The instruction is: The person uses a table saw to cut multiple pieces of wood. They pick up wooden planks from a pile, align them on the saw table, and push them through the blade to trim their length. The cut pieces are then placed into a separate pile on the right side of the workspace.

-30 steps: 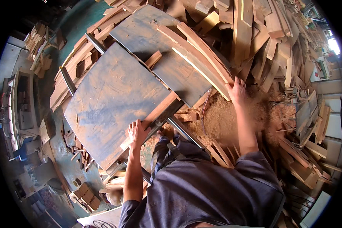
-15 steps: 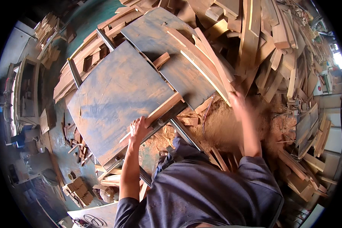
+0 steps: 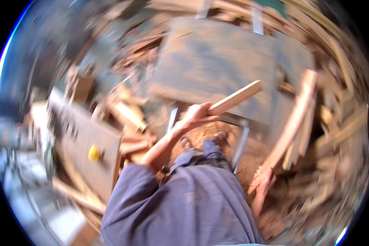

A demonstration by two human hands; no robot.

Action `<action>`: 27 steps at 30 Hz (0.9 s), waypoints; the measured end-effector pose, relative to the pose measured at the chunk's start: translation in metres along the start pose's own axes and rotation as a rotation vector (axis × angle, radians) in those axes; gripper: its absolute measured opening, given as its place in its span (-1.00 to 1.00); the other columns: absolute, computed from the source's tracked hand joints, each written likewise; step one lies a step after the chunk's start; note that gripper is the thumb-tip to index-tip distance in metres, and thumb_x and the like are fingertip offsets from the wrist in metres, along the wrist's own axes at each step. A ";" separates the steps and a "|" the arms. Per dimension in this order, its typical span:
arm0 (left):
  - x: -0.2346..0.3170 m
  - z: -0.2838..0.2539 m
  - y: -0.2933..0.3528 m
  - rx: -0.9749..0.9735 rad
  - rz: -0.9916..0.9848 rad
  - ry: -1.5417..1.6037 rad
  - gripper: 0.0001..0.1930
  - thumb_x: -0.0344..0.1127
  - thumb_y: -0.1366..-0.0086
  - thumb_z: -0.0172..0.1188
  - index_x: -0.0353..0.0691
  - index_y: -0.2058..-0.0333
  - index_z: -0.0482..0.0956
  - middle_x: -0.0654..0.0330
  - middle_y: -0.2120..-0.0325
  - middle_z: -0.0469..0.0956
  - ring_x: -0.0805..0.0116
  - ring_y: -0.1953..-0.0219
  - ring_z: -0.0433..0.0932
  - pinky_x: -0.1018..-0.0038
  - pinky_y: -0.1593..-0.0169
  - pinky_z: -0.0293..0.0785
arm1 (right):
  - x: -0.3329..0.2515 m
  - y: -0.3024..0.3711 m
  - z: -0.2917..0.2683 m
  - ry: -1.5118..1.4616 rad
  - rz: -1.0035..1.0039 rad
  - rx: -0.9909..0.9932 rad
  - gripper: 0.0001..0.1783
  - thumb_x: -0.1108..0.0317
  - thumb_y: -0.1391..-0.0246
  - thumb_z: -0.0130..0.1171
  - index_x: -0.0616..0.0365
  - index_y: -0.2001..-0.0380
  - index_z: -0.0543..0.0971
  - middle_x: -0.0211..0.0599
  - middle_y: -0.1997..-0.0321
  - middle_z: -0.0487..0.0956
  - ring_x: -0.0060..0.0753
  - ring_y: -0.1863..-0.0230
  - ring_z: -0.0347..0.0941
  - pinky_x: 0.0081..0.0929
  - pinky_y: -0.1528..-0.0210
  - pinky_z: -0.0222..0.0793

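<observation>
Head view: the left hand (image 3: 197, 115) has its fingers closed round the near end of a short wooden strip (image 3: 235, 97), which extends over the dusty metal counter (image 3: 217, 57); contact between them cannot be confirmed. The right hand (image 3: 268, 180), somewhat blurred, has its fingers holding the lower end of a long board (image 3: 292, 123) at the counter's right side.

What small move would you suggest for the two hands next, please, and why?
I would probably have the left hand set down the short straight pale-brown wooden board: each hand is holding a piece, and the right hand grips the long reddish-brown wooden plank only near one end, so a freed hand could likely help steady it.
</observation>
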State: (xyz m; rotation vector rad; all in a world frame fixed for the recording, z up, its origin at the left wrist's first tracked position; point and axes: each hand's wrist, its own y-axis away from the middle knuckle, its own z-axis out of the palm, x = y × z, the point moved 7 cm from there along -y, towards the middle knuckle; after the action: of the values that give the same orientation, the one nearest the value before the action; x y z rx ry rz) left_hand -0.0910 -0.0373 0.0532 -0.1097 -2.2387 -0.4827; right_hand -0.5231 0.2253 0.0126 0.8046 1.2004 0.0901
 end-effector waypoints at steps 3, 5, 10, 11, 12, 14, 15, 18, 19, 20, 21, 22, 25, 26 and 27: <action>-0.052 -0.055 0.074 0.225 -0.163 0.309 -0.22 0.13 -0.14 0.50 -0.39 -0.13 0.52 -0.09 0.14 0.69 0.19 0.08 0.67 0.31 0.02 0.58 | -0.046 0.035 0.088 0.370 -0.172 0.028 -0.42 -0.04 -0.34 0.16 0.42 0.07 0.53 -0.14 0.32 0.59 -0.33 0.33 0.54 -0.45 0.35 0.50; -0.070 -0.082 0.136 0.371 -0.247 0.422 -0.23 0.04 -0.12 0.56 -0.34 -0.16 0.50 -0.04 0.13 0.68 0.24 0.10 0.65 0.33 0.03 0.58 | -0.053 0.024 0.108 0.542 -0.305 -0.064 -0.45 -0.02 -0.33 0.19 0.42 0.23 0.56 -0.20 0.39 0.57 -0.40 0.36 0.47 -0.42 0.34 0.43; -0.183 -0.174 0.307 0.926 -0.414 0.270 -0.45 -0.17 -0.08 0.47 -0.30 0.00 0.54 0.10 0.34 0.67 0.19 0.37 0.67 0.28 0.23 0.64 | -0.058 0.031 0.216 0.872 -0.530 -0.364 -0.49 0.05 -0.25 0.31 0.44 0.24 0.61 -0.25 0.37 0.60 -0.44 0.32 0.45 -0.34 0.22 0.43; -0.220 -0.183 0.344 0.994 -0.448 0.199 -0.43 -0.10 -0.08 0.46 -0.31 0.00 0.56 0.02 0.29 0.67 0.11 0.30 0.67 0.21 0.17 0.62 | -0.052 0.034 0.233 0.839 -0.538 -0.434 -0.49 0.06 -0.23 0.33 0.43 0.18 0.63 -0.24 0.35 0.62 -0.42 0.30 0.48 -0.35 0.19 0.45; -0.225 -0.207 0.370 0.961 -0.608 -0.082 -0.42 -0.06 -0.08 0.46 -0.28 0.00 0.58 -0.05 0.18 0.66 0.04 0.18 0.66 0.19 0.10 0.60 | -0.050 0.036 0.247 0.928 -0.538 -0.437 -0.49 0.07 -0.20 0.36 0.42 0.12 0.63 -0.24 0.31 0.64 -0.42 0.27 0.50 -0.37 0.15 0.46; -0.258 -0.230 0.427 1.053 -0.698 -0.211 -0.50 -0.10 -0.07 0.46 -0.27 0.07 0.63 -0.05 0.17 0.66 0.01 0.12 0.63 0.13 0.05 0.56 | -0.042 0.044 0.269 1.007 -0.451 -0.444 -0.44 0.08 -0.12 0.43 0.39 0.04 0.63 -0.21 0.22 0.68 -0.40 0.19 0.55 -0.35 0.07 0.48; -0.276 -0.240 0.452 0.998 -0.816 -0.090 -0.56 -0.12 -0.06 0.45 -0.27 0.14 0.66 -0.04 0.22 0.66 0.01 0.15 0.63 0.12 0.07 0.55 | -0.036 0.043 0.271 0.975 -0.534 -0.466 -0.43 0.11 -0.09 0.45 0.38 0.01 0.62 -0.18 0.18 0.68 -0.37 0.14 0.57 -0.35 0.02 0.48; -0.340 -0.260 0.533 0.975 -1.023 -0.347 -0.57 -0.01 -0.08 0.44 -0.18 0.19 0.66 0.00 0.35 0.69 -0.02 0.28 0.67 0.07 0.18 0.54 | -0.029 0.042 0.277 1.165 -0.699 -0.394 -0.35 0.12 0.09 0.56 0.34 0.01 0.62 0.00 0.12 0.68 -0.05 0.08 0.61 -0.18 -0.03 0.49; -0.361 -0.265 0.559 0.934 -1.172 -0.360 -0.53 0.04 -0.07 0.45 -0.17 0.16 0.67 -0.04 0.30 0.71 -0.09 0.21 0.69 0.04 0.14 0.55 | -0.030 0.045 0.277 1.223 -0.790 -0.359 -0.34 0.15 0.16 0.60 0.32 0.03 0.62 0.01 0.11 0.67 0.02 0.06 0.59 -0.13 -0.04 0.48; -0.378 -0.267 0.579 0.944 -1.213 -0.342 -0.50 0.06 -0.08 0.45 -0.16 0.11 0.67 -0.07 0.25 0.72 -0.12 0.15 0.70 0.04 0.09 0.57 | -0.035 0.051 0.278 1.246 -0.859 -0.336 -0.35 0.19 0.20 0.61 0.30 0.05 0.62 -0.02 0.12 0.66 0.02 0.06 0.58 -0.12 -0.03 0.48; -0.389 -0.269 0.590 0.994 -1.248 -0.315 -0.46 0.07 -0.08 0.45 -0.15 0.07 0.66 -0.08 0.21 0.72 -0.14 0.11 0.70 0.05 0.04 0.58 | -0.041 0.057 0.281 1.264 -0.927 -0.316 -0.35 0.23 0.25 0.63 0.28 0.06 0.62 -0.04 0.12 0.65 0.03 0.06 0.57 -0.11 -0.03 0.47; -0.396 -0.272 0.598 0.962 -1.311 -0.362 -0.46 0.07 -0.11 0.44 -0.15 0.04 0.65 -0.09 0.22 0.72 -0.15 0.13 0.70 0.04 0.05 0.59 | -0.047 0.064 0.283 1.288 -0.998 -0.301 -0.35 0.27 0.30 0.65 0.26 0.08 0.62 -0.07 0.12 0.64 0.04 0.05 0.56 -0.09 -0.03 0.47; -0.387 -0.283 0.574 0.990 -1.378 -0.842 -0.35 0.11 -0.13 0.44 -0.11 -0.12 0.60 0.01 -0.07 0.64 -0.08 -0.13 0.59 0.12 -0.18 0.51 | -0.060 0.076 0.281 1.373 -1.125 -0.251 -0.33 0.36 0.40 0.67 0.20 0.10 0.61 -0.13 0.12 0.63 0.02 0.06 0.54 -0.10 -0.01 0.46; -0.386 -0.287 0.549 1.018 -1.216 -0.808 -0.32 0.09 -0.16 0.43 -0.15 -0.17 0.54 0.00 -0.14 0.58 -0.10 -0.18 0.54 0.13 -0.22 0.48 | -0.062 0.075 0.277 1.415 -1.148 -0.239 -0.32 0.37 0.44 0.67 0.18 0.11 0.62 -0.16 0.10 0.63 0.00 0.06 0.54 -0.11 -0.01 0.47; -0.372 -0.291 0.508 1.040 -1.044 -0.769 -0.29 0.07 -0.19 0.42 -0.20 -0.22 0.49 0.00 -0.20 0.52 -0.12 -0.23 0.49 0.14 -0.26 0.45 | -0.065 0.076 0.273 1.422 -1.157 -0.227 -0.32 0.37 0.44 0.68 0.18 0.11 0.62 -0.16 0.11 0.63 0.00 0.06 0.55 -0.11 -0.01 0.47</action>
State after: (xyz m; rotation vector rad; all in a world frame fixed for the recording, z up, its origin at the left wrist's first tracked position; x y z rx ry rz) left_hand 0.4816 0.3517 0.1002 1.7008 -2.8439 0.3544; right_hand -0.2898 0.1118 0.1437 -0.4299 2.7569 -0.1981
